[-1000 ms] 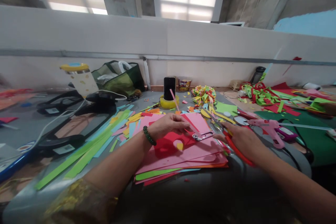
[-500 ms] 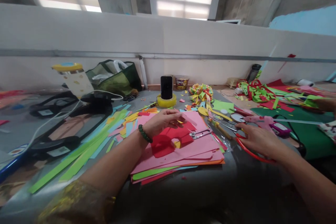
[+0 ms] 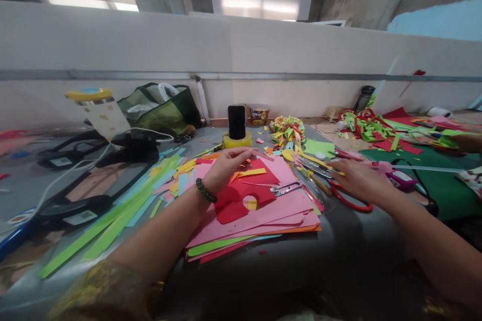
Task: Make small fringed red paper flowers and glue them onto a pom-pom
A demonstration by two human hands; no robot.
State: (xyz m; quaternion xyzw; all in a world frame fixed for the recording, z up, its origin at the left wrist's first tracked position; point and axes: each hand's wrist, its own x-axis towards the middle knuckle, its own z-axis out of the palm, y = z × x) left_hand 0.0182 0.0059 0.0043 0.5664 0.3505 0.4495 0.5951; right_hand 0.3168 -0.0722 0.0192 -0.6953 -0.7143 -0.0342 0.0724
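Observation:
My left hand (image 3: 229, 168), with a green bead bracelet at the wrist, is over a red sheet (image 3: 229, 205) on a stack of pink paper (image 3: 241, 230). Its thumb and fingers pinch small strips of paper, pink at the fingertips. Yellow strips (image 3: 254, 172) lie just beneath. A small metal thread snipper (image 3: 286, 188) rests on the stack's right side. My right hand (image 3: 354, 178) is palm down over the tools at the right, beside red-handled scissors (image 3: 350, 199); what its fingers touch is blurred.
A phone (image 3: 237, 123) stands in a yellow tape roll (image 3: 237, 141) behind the stack. Green strips (image 3: 113, 220) and black straps lie left. A paper-strip bundle (image 3: 288, 130), a pink glue gun (image 3: 384, 167) and a green bag are right. Another person's hand (image 3: 467, 142) is at the far right.
My right hand has come off the red scissor handle, which now lies flatter on the table. Yellow strips now show on the red sheet under my left hand.

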